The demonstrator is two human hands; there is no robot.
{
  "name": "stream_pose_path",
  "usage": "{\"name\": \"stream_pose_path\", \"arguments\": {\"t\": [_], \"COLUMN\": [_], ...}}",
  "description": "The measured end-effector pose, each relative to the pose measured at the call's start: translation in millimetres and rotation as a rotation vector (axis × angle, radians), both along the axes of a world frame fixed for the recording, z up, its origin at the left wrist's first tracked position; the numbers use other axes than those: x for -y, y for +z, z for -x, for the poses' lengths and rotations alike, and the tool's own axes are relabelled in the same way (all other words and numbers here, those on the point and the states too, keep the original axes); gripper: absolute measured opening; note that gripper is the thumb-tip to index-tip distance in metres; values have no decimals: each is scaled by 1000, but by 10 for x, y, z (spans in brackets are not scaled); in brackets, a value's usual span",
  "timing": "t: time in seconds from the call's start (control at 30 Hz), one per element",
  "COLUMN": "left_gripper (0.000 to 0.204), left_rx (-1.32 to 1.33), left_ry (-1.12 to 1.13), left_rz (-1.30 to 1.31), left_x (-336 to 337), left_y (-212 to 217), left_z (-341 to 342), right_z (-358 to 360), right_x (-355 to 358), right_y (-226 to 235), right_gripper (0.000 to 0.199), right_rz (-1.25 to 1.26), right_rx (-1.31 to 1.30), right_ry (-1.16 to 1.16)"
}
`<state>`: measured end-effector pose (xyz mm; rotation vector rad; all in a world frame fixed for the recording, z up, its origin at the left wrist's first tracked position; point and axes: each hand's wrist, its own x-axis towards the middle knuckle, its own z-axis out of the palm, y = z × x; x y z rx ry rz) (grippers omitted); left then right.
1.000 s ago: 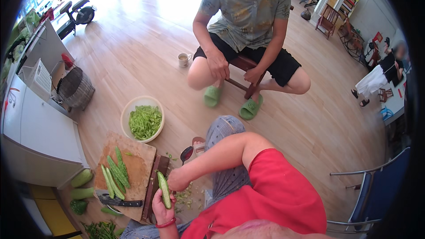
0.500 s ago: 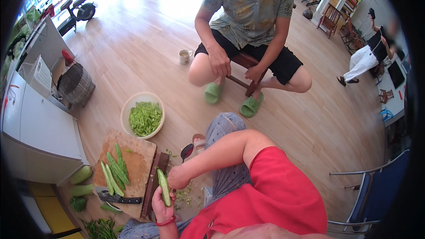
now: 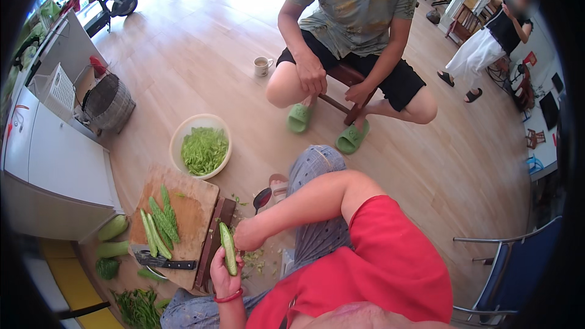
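A halved bitter melon, its pale hollow side up, lies in my left hand, whose fingers are wrapped round it. My right hand is closed at the melon's right edge, its fingers mostly hidden. From that fist a dark spoon sticks out on the far side, bowl away from the melon. Left of my hands is a wooden cutting board. Several bitter melon halves rest on it, some cut side up, others bumpy skin up. A black-handled knife lies across the board's near part.
A cream bowl of sliced green pieces stands beyond the board. Whole gourds and green peppers lie on the floor at left. A person sits opposite, near a mug. A blue chair stands at right.
The whole view has shifted slightly. My hands keep nearly the same hold on the melon half and spoon. In the background at right, the standing person has moved and changed pose.
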<state>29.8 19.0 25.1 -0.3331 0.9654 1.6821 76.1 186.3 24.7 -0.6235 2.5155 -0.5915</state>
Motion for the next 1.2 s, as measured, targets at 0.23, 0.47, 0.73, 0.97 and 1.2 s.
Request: {"name": "stream_pose_path", "arguments": {"t": [0.23,0.47,0.73,0.97,1.2], "left_gripper": [20,21,20,21,21], "left_rx": [-21,-46,-57,-47,-58], "left_ry": [-19,-18,-9,22,48], "left_rz": [-15,-35,-31,-17,-10], "left_x": [4,11,29,78,90], "left_y": [19,3,25,-11,-39], "left_z": [-3,-2,-13,36,13], "right_z": [2,6,3,50,53], "right_x": [10,6,17,26,-61], "right_y": [-44,-65,-18,-70,-48], "right_gripper": [18,19,20,22,22], "right_rz": [-9,-30,-40,-110,-113], "right_rx": [-18,-22,2,-31,-76], "right_ry": [9,20,12,-17,-53]}}
